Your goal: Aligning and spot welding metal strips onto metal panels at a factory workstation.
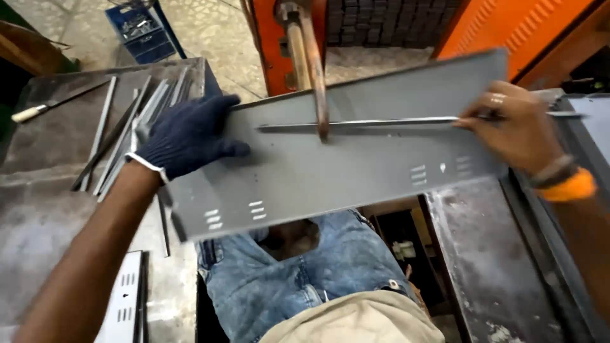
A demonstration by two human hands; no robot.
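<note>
A long grey sheet-metal panel [356, 165] with small louvre slots lies tilted across the middle of the head view. A thin metal strip [381, 121] rests along its upper part. A copper electrode arm [314, 70] of the orange machine presses down on the strip near its left end. My left hand [187, 134], in a dark blue knit glove, grips the panel's left end. My right hand [511, 127], bare with a ring and orange wristband, pinches the strip and holds the panel's right end.
Several loose metal strips [124, 136] and a knife-like tool [51, 103] lie on the steel bench [44, 209] at left. Another slotted panel [124, 305] lies at lower left. A blue crate [143, 32] stands on the floor behind. A steel surface [489, 254] sits at right.
</note>
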